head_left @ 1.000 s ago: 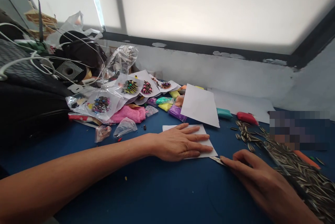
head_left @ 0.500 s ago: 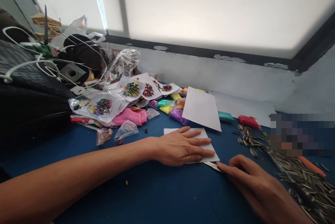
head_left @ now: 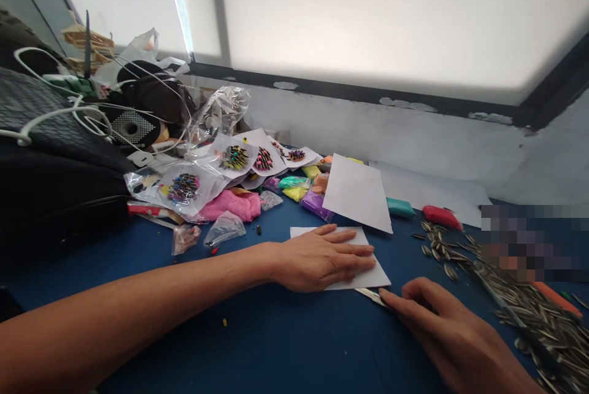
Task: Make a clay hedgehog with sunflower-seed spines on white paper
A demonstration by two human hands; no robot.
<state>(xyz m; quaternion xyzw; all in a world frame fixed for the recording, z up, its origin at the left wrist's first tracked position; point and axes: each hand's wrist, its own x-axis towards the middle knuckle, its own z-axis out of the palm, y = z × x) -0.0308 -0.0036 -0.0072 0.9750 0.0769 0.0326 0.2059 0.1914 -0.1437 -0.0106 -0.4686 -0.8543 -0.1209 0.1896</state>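
Observation:
My left hand lies flat with its fingers apart, pressing on a small white sheet of paper on the blue tabletop. It seems folded or doubled, though my palm hides much of it. Just right of the paper's near corner, my right hand is closed around a slim, pale, blade-like tool. The tool's far end meets the paper's near edge and seems to pass under it or between its layers. Its handle is hidden in my fingers, so its exact kind cannot be told.
Sunflower seeds are heaped at the right beside a red clay packet. Behind my left hand are a larger white sheet, colored clay packets, a pink cloth and papers bearing seed clusters. A black bag stands left.
The tool and my right fingertips have shifted slightly left along the paper's near edge. My left hand stays pressed on the paper. The whole view has moved a little.

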